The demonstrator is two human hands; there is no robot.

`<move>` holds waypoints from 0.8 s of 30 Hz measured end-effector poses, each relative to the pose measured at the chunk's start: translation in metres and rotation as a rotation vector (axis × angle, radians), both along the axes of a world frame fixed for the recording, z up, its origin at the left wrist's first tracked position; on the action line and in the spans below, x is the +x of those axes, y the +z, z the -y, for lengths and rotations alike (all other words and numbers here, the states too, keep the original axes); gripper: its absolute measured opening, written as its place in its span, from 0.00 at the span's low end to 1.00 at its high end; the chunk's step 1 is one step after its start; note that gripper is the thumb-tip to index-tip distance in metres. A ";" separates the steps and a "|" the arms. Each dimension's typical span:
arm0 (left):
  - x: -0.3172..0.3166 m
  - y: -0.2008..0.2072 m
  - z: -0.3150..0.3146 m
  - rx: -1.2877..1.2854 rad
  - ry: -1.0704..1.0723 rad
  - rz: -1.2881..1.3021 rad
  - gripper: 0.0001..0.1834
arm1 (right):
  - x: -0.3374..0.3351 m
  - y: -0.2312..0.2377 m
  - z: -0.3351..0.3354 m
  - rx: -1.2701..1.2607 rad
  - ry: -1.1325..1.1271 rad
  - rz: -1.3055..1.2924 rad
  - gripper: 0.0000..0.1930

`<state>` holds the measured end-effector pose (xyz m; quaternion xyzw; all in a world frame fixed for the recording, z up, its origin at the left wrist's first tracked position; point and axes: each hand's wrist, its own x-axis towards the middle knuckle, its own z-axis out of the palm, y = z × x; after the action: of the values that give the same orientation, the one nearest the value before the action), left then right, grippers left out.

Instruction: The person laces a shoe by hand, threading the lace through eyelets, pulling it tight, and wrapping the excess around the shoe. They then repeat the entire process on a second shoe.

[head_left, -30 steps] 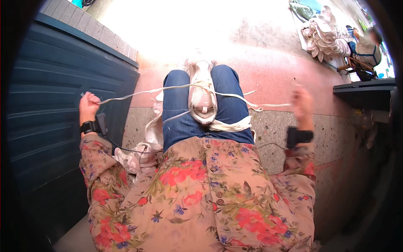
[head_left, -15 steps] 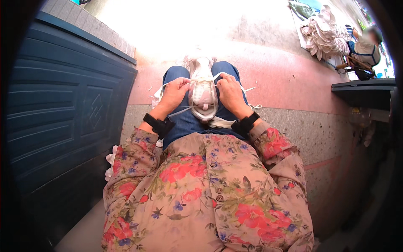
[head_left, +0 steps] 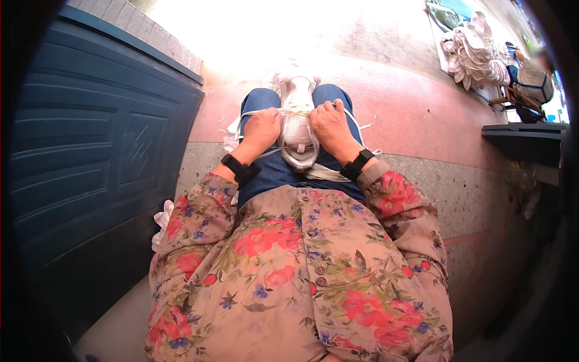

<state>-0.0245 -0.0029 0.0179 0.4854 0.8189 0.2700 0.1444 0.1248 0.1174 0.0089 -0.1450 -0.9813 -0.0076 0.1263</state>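
Observation:
A white and pale pink sneaker (head_left: 297,131) lies between my knees, its toe pointing away and its heel toward me. White shoelace (head_left: 295,111) crosses the shoe's throat, with loose ends trailing over both thighs. My left hand (head_left: 263,129) is closed on the lace at the shoe's left side. On the right side, my right hand (head_left: 330,125) also grips the lace, fingers bent and knuckles up. The fingertips of both hands are partly hidden. More pale laces (head_left: 325,173) lie in my lap below the right wrist.
A dark blue panelled door (head_left: 108,127) stands close on my left. At the far right are a heap of white shoes (head_left: 476,51) and a seated person (head_left: 534,78). A dark ledge (head_left: 525,140) juts in on the right. White pieces (head_left: 163,223) show beside my left sleeve.
Both hands have turned more knuckles-up and drawn closer to the shoe's throat, the right one most. The whole view has shifted slightly, while the sneaker stays between my knees.

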 end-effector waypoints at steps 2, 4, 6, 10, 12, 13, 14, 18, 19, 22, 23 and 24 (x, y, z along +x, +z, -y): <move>0.000 0.002 -0.001 -0.040 -0.011 -0.070 0.11 | -0.001 0.001 -0.001 0.070 0.015 0.015 0.03; -0.001 0.004 -0.001 -0.060 -0.043 -0.127 0.11 | -0.002 0.003 -0.003 0.130 0.049 0.096 0.03; -0.003 0.007 0.000 -0.103 -0.081 -0.152 0.10 | -0.002 0.004 -0.005 0.146 0.082 0.093 0.03; -0.004 0.007 -0.004 -0.124 -0.117 -0.179 0.10 | -0.006 0.003 -0.005 0.216 0.176 0.108 0.02; -0.003 0.005 -0.007 -0.082 -0.174 -0.257 0.08 | -0.007 0.001 -0.006 0.143 0.141 0.133 0.02; -0.002 0.003 -0.009 -0.074 -0.184 -0.255 0.08 | -0.007 -0.001 -0.006 0.098 0.097 0.136 0.02; 0.000 0.003 -0.011 -0.049 -0.248 -0.331 0.08 | -0.007 -0.003 -0.006 0.086 0.121 0.129 0.02; 0.001 0.009 -0.016 -0.115 -0.355 -0.519 0.07 | -0.002 -0.005 -0.005 -0.058 -0.054 -0.059 0.03; 0.002 0.012 -0.017 -0.129 -0.345 -0.519 0.07 | 0.000 -0.004 -0.004 -0.095 -0.129 -0.104 0.03; 0.011 0.019 -0.009 -0.052 -0.078 -0.473 0.10 | 0.006 0.002 0.002 -0.108 -0.173 -0.160 0.06; 0.016 0.020 -0.006 -0.040 -0.084 -0.472 0.10 | 0.008 0.004 0.005 -0.098 -0.202 -0.155 0.08; 0.021 0.020 -0.002 0.005 -0.084 -0.491 0.11 | 0.009 0.006 0.008 -0.094 -0.202 -0.176 0.11</move>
<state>-0.0032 -0.0006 0.0379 0.5704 0.8079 0.1397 -0.0487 0.1334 0.1090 0.0153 -0.2490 -0.9461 0.0383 0.2035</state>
